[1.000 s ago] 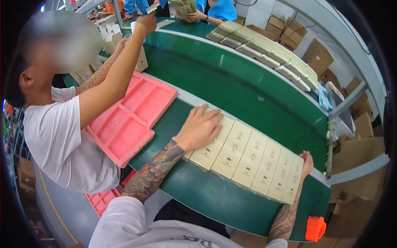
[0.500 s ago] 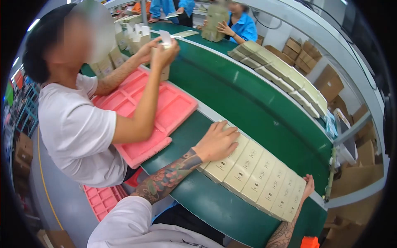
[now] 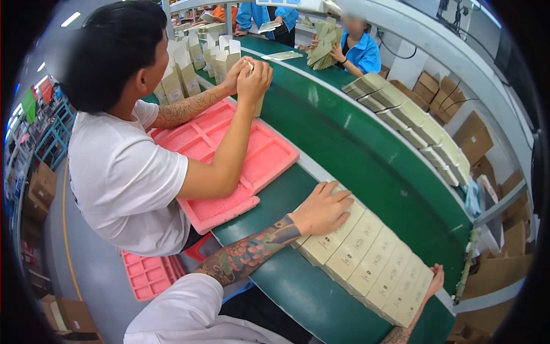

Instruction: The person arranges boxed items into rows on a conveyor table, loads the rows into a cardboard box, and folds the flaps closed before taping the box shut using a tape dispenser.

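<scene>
Box row [image 3: 375, 259] on surface [image 3: 298, 293], right of pink tray [image 3: 274, 159]; left hand [image 3: 324, 210] spread open over tray-side end, right hand [image 3: 437, 279] against opposite end (grip hidden, can't tell). Uneven pressure could buckle the row.

We record the left grip [image 3: 324, 210] as a bare hand. Directly behind it, from the wrist upward, we find a dense tattoo [image 3: 252, 252]: solid shading nearest the grip, large flower heads with layered petals farther back. Beyond the tattoo, farthest from this grip, we note a loose, plain white short sleeve [image 3: 175, 307], softly creased, its hem near the elbow. The shirt front [image 3: 240, 331] matches it in white. Behind the right grip [image 3: 436, 281], also bare, we see patterned tattoo work [image 3: 398, 333], cut by the frame edge. Between both arms, we observe a black lower garment [image 3: 269, 315].
</scene>
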{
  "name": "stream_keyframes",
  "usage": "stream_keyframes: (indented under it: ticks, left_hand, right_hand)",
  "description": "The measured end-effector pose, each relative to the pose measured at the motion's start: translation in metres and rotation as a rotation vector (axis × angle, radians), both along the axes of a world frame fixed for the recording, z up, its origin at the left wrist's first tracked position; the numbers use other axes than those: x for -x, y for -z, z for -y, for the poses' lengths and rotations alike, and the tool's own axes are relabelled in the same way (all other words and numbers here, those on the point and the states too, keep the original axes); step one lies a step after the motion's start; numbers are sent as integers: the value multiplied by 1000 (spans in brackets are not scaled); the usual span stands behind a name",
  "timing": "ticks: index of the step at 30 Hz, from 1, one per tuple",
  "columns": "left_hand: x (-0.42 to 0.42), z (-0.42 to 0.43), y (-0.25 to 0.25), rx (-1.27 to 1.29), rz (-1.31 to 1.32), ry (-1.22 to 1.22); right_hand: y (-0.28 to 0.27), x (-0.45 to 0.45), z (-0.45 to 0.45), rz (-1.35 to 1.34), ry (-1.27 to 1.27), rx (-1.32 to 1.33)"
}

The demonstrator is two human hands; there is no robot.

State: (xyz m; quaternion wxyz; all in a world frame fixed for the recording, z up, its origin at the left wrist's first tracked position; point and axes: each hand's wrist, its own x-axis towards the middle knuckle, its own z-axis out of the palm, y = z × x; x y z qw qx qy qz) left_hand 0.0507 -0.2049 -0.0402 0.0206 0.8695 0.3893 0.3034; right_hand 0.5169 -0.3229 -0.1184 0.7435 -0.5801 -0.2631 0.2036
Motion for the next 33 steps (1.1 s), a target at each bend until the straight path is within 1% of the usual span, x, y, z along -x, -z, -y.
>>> stream_keyframes:
  ticks: [3, 6, 7, 8, 10, 14, 17, 21, 24, 29, 31, 33]
  left_hand:
    - [2, 8, 4, 38, -7, 7]
    - [-3, 2, 1, 13, 9, 11]
    - [0, 4, 1, 16, 2, 5]
    - [0, 3, 2, 14, 0, 13]
    - [0, 5, -1, 16, 8, 18]
    - [-2, 5, -2, 11, -3, 16]
    - [-2, 5, -4, 25, -18, 12]
    - [-1, 4, -5, 38, -6, 13]
    - [0, 5, -3, 57, -9, 19]
    - [0, 3, -2, 35, 28, 64]
    - [2, 1, -3, 15, 163, 81]
    - [3, 0, -2, -26, 280, 103]
  right_hand:
    - [-11, 21, -1, -70, 101, -21]
    - [-1, -3, 1, -57, 39, -21]
    - [-4, 8, 4, -70, 16, -1]
    - [-9, 17, 1, -53, 113, -6]
    - [-13, 23, 0, -104, 113, -6]
    - [-15, 20, 4, -101, 115, 58]
    - [-23, 32, 3, -181, 146, 46]
    - [-23, 31, 1, -162, 183, 61]
    - [-24, 34, 1, -222, 150, 43]
    - [-23, 28, 2, -206, 147, 33]
    - [-22, 31, 0, -158, 157, 47]
    - [-9, 16, 1, -74, 134, 62]
